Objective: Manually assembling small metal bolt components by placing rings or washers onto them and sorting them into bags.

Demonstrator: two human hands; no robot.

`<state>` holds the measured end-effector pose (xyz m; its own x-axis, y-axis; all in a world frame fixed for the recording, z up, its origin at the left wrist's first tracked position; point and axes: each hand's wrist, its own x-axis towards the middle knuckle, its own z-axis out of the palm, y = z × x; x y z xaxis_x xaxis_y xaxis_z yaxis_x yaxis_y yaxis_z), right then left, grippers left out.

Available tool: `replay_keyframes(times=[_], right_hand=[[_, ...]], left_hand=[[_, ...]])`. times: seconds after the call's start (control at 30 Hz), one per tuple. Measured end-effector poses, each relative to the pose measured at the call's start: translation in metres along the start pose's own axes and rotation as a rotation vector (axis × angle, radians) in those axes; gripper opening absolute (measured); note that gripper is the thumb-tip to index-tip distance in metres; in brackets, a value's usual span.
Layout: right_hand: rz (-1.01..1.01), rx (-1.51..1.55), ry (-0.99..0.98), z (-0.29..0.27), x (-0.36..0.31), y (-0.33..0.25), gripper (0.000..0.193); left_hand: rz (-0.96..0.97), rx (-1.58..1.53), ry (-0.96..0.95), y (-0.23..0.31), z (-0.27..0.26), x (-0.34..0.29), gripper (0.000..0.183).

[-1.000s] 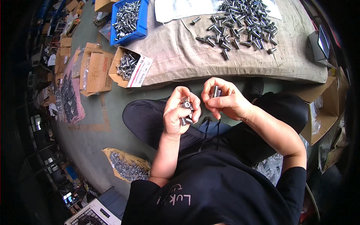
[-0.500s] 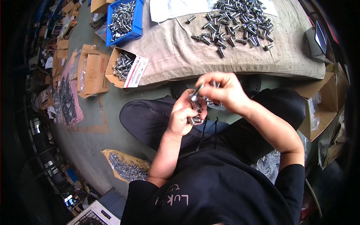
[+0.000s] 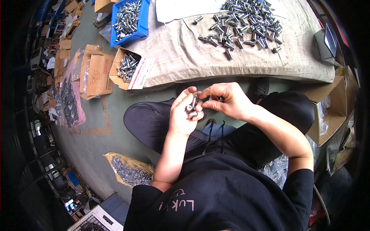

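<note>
My left hand (image 3: 180, 117) is turned palm up in front of my lap, its fingers curled loosely around several short, shiny metal bolts (image 3: 193, 112). Close against its fingertips is my right hand (image 3: 231, 102), with thumb and fingers pinched together. The dark end of a metal bolt (image 3: 220, 99) shows between the right fingers; the rest of it is covered. Beyond both hands, a loose heap of similar bolts (image 3: 250, 25) lies on a cloth-covered work surface (image 3: 173, 57).
A blue bin (image 3: 144, 31) and a small cardboard box (image 3: 115, 77), both holding metal parts, stand at the surface's left. A propped device (image 3: 329, 40) sits at its right end. An open carton (image 3: 327, 100) stands right of my knee. Small parts cover a yellowish sheet (image 3: 110, 158) on the floor.
My right hand has come down slightly and turned, its fingertips now beside the left fingers. The left hand has loosened and tilted, showing more of the bolts in it.
</note>
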<state>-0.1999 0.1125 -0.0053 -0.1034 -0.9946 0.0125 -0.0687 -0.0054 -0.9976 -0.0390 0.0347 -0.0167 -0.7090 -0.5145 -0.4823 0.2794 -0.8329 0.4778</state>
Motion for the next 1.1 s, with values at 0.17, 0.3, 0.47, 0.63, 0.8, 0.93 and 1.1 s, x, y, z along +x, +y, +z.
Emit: replay_keyframes(times=[0.17, 0.3, 0.47, 0.63, 0.8, 0.93, 1.1], right_hand=[[0.151, -0.021, 0.044, 0.003, 0.007, -0.006, 0.016], [0.135, -0.044, 0.065, 0.008, 0.011, 0.001, 0.017], [-0.127, -0.098, -0.022, 0.02, 0.014, -0.011, 0.023], [-0.303, -0.367, 0.043, 0.037, 0.019, -0.01, 0.028], [-0.297, -0.344, 0.072, 0.039, 0.024, -0.005, 0.021], [0.214, 0.528, -0.007, 0.019, 0.032, -0.021, 0.012], [0.332, 1.013, -0.122, 0.009, 0.03, -0.001, 0.014]], left_hand=[[0.099, -0.063, 0.025, 0.016, -0.015, 0.002, 0.015], [0.218, -0.024, 0.222, 0.029, -0.021, 0.004, 0.013], [0.284, 0.059, 0.195, 0.018, -0.002, -0.005, 0.012], [0.43, 0.24, 0.271, 0.005, 0.009, -0.005, 0.011], [0.314, 0.147, 0.306, 0.004, 0.011, -0.002, 0.014], [0.225, 0.028, 0.2, 0.009, -0.001, -0.002, 0.016], [0.401, 0.079, 0.205, 0.011, 0.002, 0.0, 0.012]])
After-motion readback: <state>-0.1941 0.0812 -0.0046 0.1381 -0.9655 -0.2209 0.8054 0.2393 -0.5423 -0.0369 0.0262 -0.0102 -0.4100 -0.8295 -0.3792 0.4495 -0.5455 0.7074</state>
